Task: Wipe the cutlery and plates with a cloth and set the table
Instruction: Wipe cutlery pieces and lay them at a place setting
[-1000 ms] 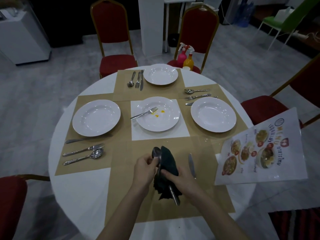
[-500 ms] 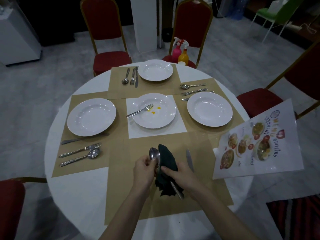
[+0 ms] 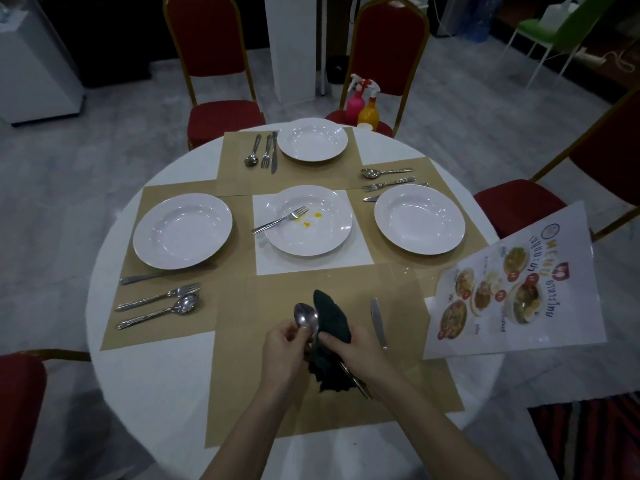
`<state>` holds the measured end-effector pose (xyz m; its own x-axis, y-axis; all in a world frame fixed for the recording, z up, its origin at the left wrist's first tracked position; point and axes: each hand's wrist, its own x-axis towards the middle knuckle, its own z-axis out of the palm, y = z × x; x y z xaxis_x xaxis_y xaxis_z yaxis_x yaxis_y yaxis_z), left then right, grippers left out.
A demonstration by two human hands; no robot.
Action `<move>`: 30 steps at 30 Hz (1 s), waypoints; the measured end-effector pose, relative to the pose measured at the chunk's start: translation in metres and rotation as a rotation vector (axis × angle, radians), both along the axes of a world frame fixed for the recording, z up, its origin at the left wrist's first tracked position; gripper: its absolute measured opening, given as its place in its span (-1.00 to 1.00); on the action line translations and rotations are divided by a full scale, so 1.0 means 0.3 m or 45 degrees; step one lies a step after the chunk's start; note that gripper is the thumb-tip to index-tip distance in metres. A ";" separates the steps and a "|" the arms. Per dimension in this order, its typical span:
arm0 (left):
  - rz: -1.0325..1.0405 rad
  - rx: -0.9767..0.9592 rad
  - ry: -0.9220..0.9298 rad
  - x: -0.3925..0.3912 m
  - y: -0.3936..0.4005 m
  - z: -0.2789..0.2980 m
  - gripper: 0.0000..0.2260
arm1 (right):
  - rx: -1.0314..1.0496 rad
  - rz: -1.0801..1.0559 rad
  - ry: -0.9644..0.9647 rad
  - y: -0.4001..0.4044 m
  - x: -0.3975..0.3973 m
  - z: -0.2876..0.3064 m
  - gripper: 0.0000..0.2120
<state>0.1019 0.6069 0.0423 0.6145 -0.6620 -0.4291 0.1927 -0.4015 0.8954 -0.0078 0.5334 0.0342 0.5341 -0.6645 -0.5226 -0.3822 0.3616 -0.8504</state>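
Note:
Over the near brown placemat (image 3: 263, 403), my left hand (image 3: 282, 351) pinches a steel spoon (image 3: 305, 318) just below its bowl. My right hand (image 3: 360, 355) grips a dark green cloth (image 3: 330, 327) wrapped around the spoon's handle, whose end pokes out under my wrist. A table knife (image 3: 378, 322) lies on the mat to the right of my hands. The centre plate (image 3: 306, 220) carries yellow stains and a fork (image 3: 280, 220). Clean white plates stand at the left (image 3: 182, 230), right (image 3: 419, 219) and far side (image 3: 311, 139).
Knife, fork and spoon lie by the left plate (image 3: 159, 299), by the right plate (image 3: 388, 183) and by the far plate (image 3: 263, 154). A laminated menu (image 3: 512, 289) overhangs the round white table's right edge. Pink and orange spray bottles (image 3: 362, 105) stand on a red chair behind.
My hands stay together on the spoon and cloth. The cloth has slid slightly along the handle. The view has shifted a little.

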 end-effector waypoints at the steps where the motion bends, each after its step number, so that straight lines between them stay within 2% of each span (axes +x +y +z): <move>1: -0.005 0.014 -0.053 0.003 0.008 0.001 -0.82 | 0.015 -0.092 -0.014 0.001 0.009 -0.003 -0.84; 3: 0.028 0.034 -0.141 -0.019 0.032 0.011 -0.88 | -0.056 -0.310 -0.032 -0.010 0.020 -0.005 -0.86; 6: -0.022 0.069 -0.091 -0.084 0.059 0.031 -0.80 | -0.198 -0.510 -0.031 -0.032 0.038 0.001 -0.93; 9: -0.214 0.111 -0.084 -0.130 0.054 0.039 -0.77 | -0.051 -0.566 -0.044 -0.033 0.065 -0.009 -0.95; 15: -0.238 0.087 -0.004 -0.126 0.055 0.052 -0.76 | 0.251 -0.646 -0.115 -0.064 0.060 -0.023 -0.89; 17: -0.308 0.129 -0.053 -0.123 0.084 0.049 -0.75 | 0.298 -0.703 -0.098 -0.104 0.052 -0.031 -0.80; 18: -0.338 0.143 -0.074 -0.125 0.099 0.047 -0.74 | 0.277 -0.722 -0.070 -0.124 0.050 -0.040 -0.70; 20: -0.355 0.153 -0.121 -0.121 0.115 0.049 -0.72 | 0.196 -0.652 -0.024 -0.137 0.047 -0.041 -0.54; 21: -0.344 0.151 -0.155 -0.115 0.114 0.048 -0.72 | 0.156 -0.592 -0.019 -0.131 0.044 -0.042 -0.53; 24: -0.309 0.139 -0.193 -0.098 0.093 0.045 -0.74 | 0.125 -0.418 0.018 -0.090 0.041 -0.032 -0.74; 27: -0.336 0.160 -0.152 -0.106 0.097 0.047 -0.74 | 0.163 -0.496 0.015 -0.102 0.044 -0.049 -0.76; 30: -0.360 0.175 -0.106 -0.123 0.105 0.060 -0.71 | 0.071 -0.561 0.038 -0.130 0.045 -0.059 -0.52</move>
